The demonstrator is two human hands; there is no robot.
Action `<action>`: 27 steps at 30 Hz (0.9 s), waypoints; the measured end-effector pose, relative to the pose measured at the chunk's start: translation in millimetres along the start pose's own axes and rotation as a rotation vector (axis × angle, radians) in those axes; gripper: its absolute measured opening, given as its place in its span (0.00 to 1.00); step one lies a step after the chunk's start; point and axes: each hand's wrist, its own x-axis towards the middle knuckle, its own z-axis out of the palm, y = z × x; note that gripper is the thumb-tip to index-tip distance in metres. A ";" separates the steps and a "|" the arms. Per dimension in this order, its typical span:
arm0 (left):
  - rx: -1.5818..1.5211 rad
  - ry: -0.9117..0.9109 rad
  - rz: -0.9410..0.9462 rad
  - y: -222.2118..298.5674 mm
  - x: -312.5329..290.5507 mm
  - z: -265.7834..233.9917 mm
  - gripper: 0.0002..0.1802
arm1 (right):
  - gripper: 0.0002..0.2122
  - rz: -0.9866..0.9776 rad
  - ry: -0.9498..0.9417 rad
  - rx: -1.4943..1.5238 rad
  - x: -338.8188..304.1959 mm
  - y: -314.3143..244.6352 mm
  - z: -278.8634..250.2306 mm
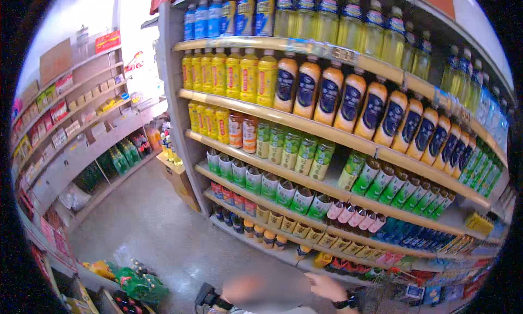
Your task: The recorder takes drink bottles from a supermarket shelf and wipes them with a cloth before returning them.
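Observation:
Low in the view, both my hands are raised close together in front of me. A grey smear lies between them and hides whatever may be there. My left hand is mostly lost in this blur, so its fingers do not show. A black strapped device sits by its wrist. My right hand shows its back and wears a black wristband. Its fingertips run into the smear, and whether they grip anything is hidden. Beyond the hands stand the lowest shelf's orange-capped bottles.
A tall drinks shelf runs along the right, with rows of yellow cartons and orange dark-labelled bottles. A cardboard box stands at its end. Green wrapped bottles lie on the floor at lower left. Another stocked shelf lines the left.

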 end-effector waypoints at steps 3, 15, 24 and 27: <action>-0.040 0.119 -0.072 -10.4 -30.3 -46.9 0.22 | 0.25 -0.092 -0.018 -0.077 18.7 -48.0 36.8; -0.125 0.258 -0.220 -30.1 -95.0 -136.0 0.17 | 0.15 -0.376 0.161 0.247 74.9 -148.4 110.8; -0.354 0.504 -0.146 -47.1 -117.1 -179.1 0.14 | 0.15 -0.512 0.001 0.193 167.4 -200.1 138.3; -0.501 0.499 -0.098 -47.9 -106.0 -202.1 0.14 | 0.15 -0.580 -0.074 0.200 212.0 -222.2 143.9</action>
